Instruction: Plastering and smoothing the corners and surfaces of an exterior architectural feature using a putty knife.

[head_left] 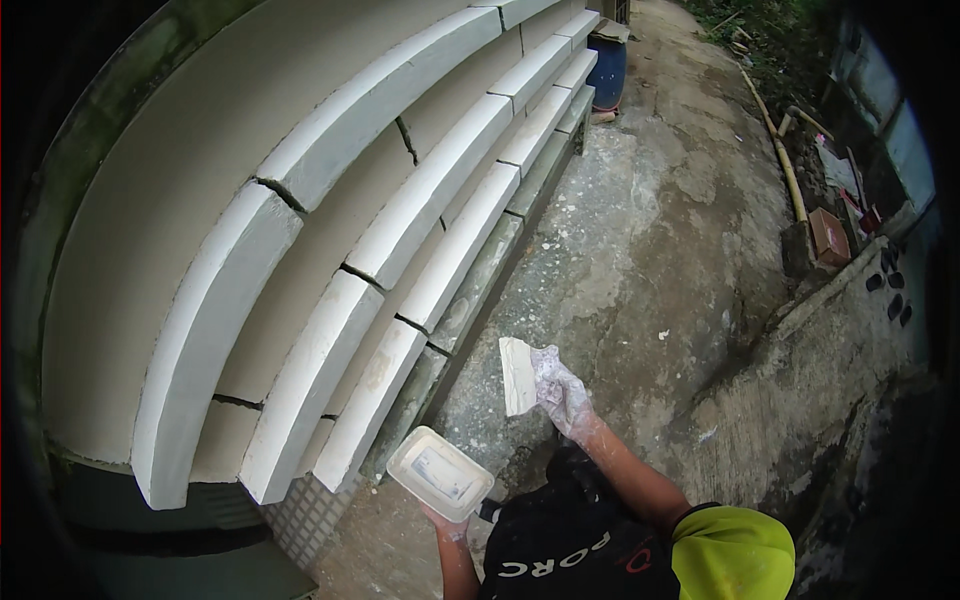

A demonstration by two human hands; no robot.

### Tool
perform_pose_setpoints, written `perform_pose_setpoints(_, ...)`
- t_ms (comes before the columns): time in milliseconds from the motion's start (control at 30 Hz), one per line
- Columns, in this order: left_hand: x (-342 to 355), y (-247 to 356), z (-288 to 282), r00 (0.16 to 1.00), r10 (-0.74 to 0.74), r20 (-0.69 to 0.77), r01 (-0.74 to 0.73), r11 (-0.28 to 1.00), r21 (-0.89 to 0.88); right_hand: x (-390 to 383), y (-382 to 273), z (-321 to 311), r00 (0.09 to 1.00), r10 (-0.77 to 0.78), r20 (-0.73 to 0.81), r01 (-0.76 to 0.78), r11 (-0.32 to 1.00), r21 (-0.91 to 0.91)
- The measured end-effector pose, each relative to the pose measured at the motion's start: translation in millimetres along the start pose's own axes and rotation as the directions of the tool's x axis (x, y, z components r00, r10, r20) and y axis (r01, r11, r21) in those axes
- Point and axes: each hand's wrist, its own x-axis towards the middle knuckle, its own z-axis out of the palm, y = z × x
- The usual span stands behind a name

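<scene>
My left hand (448, 522) is wrapped round the underside of a shallow rectangular white plastic container (432, 503); most of its fingers are hidden beneath it. White paste smears the container's inside, around a greyer patch on the bottom. To the right and farther out, my right hand (563, 393) grips a flat, wide scraper (518, 376) coated in white paste. White residue covers that hand's fingers and wrist. The scraper is held apart from the container, and its handle is hidden in the fist.
Long curved white-coated ledges (437, 208) with dark gaps rise in tiers on the left. A grey unpainted lowest course (480, 285) borders the stained concrete floor (650, 270). A blue barrel (607, 72) stands far off. On the right are a bamboo pole (790, 180), box (829, 237) and sandals (895, 305).
</scene>
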Motion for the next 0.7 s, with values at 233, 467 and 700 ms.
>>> perform_pose_setpoints(233, 20, -49, 74, 0.995, 0.044, -0.086, -0.031, 0.989, 0.148, 63, -99, -23, 0.977, -0.205, -0.053, 0.189, 0.957, -0.223)
perform_pose_setpoints(467, 39, -55, 105, 0.967, 0.168, 0.19, -0.252, 0.548, 0.798, 104, -143, -24, 0.965, -0.26, -0.034, 0.255, 0.959, -0.121)
perform_pose_setpoints(700, 110, -59, 131, 0.989, 0.041, 0.144, -0.076, 0.967, 0.244, 102, -167, -52, 0.954, -0.242, -0.174, 0.208, 0.959, -0.195)
